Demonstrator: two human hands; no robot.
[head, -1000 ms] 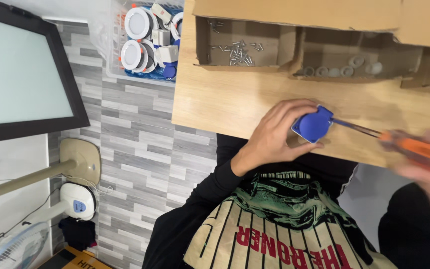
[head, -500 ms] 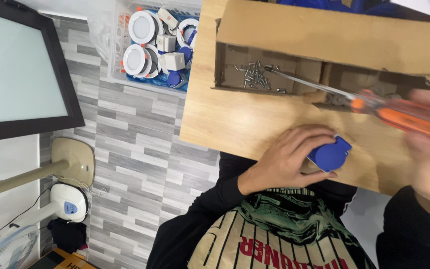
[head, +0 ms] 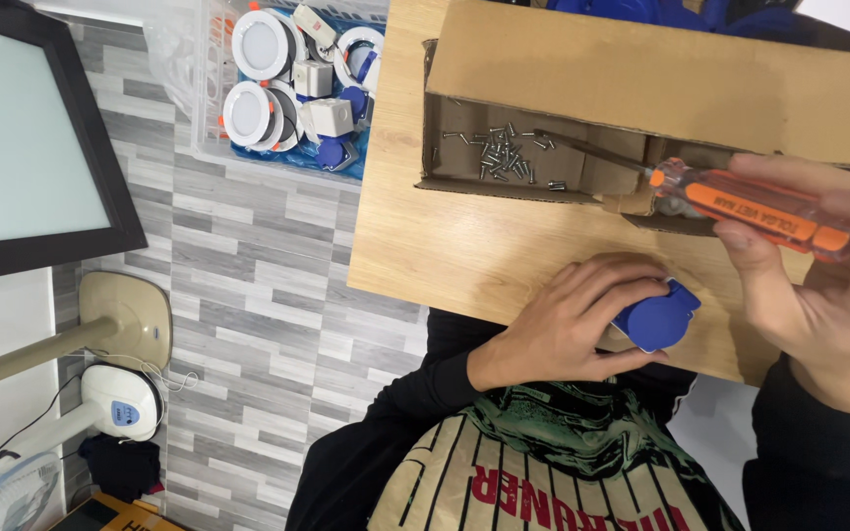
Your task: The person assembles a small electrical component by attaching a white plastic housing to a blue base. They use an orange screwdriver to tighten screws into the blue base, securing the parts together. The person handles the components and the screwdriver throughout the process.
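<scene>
My left hand (head: 568,320) grips a blue plastic socket part (head: 657,317) and rests it on the wooden table (head: 445,246) near its front edge. My right hand (head: 819,285) holds an orange-handled screwdriver (head: 750,206). Its shaft points left into an open cardboard box (head: 641,79), with the tip close to a pile of small screws (head: 504,157) in the box's left compartment.
A clear plastic crate (head: 292,88) on the tiled floor at the table's left holds round white lamps and blue and white parts. A black-framed panel (head: 22,147) leans at far left. A beige stand (head: 120,320) and a fan (head: 12,492) are at lower left.
The screwdriver has left the blue part and swung up, its tip now in the box by the screws. My left hand has stayed on the blue part. The view has tilted towards the box.
</scene>
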